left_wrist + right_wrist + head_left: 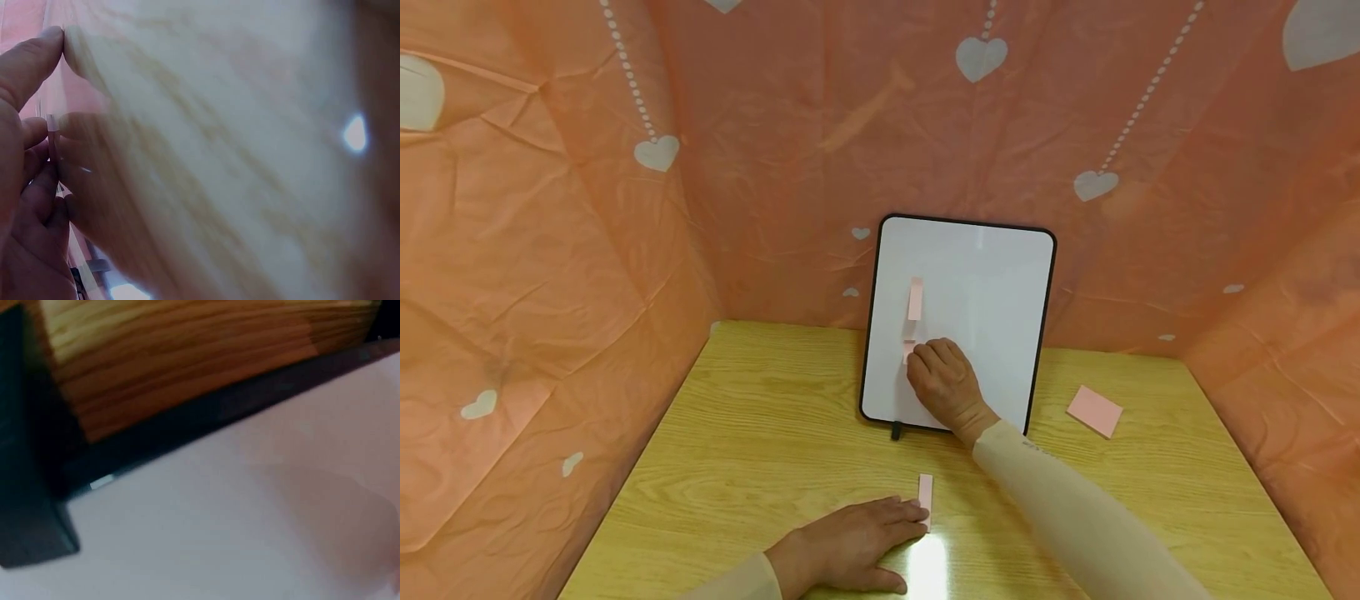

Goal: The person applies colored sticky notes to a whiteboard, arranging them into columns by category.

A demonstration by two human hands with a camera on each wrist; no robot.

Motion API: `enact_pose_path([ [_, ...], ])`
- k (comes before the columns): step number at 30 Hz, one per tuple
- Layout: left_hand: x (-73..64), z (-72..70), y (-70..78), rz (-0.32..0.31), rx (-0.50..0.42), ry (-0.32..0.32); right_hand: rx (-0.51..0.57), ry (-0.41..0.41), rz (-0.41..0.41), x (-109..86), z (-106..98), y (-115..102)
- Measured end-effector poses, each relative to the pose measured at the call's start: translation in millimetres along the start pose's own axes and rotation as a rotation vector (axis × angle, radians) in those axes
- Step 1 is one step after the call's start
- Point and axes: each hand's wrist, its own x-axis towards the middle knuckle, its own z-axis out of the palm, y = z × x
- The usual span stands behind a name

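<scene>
- Going by the head view, with clock directions taken from the middle of the white board [985,308]: upper pink strip [915,300] at 10, lower pink strip [907,350] at 8, pink strip pad [926,487] on the desk [737,433] between 6 and 7.
- Right hand [949,383] is curled up at the lower pink strip and looks like it's pinching it. Fingertips are hidden, and the right wrist cam mostly gets board and black frame [225,406], so the exact grip is anyone's guess.
- Left hand [861,542] lies flattish with fingers out, reaching in from the pad's 8 o'clock side, fingertips resting on it.
- Biggest worry imo: that lower strip going on crooked or peeling off with the fingers, if the glue gets a weak press or the pinch lets go late.
- Upper strip's bottom end seems to stand off the board (see the shadow), so a knuckle drifting toward 12 could catch it.
- The board leans on a small black foot [896,431] at 7; too hard a shove might tip or slide it.
- If the left hand eases off, the strip pad could skid on that shiny desk.
- Containers: can't spot any, sorry. The strip pad and the pink note pad [1095,411] at 4 o'clock just lie loose on the desk.
</scene>
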Motion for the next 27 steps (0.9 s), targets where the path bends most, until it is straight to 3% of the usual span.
enact_pose_path([
  [7, 0.0, 0.2, 0.6, 0.010, 0.018, 0.006, 0.016, -0.002, 0.018, -1.0, 0.0, -1.9],
  [15, 0.0, -0.2, 1.1, 0.009, 0.026, 0.007, 0.024, 0.052, 0.009, -1.6, 3.7, -2.6],
  [27, 1.2, 1.2, 0.2, 0.008, 0.031, 0.007, 0.013, 0.011, -0.009, -4.3, 3.1, -0.3],
])
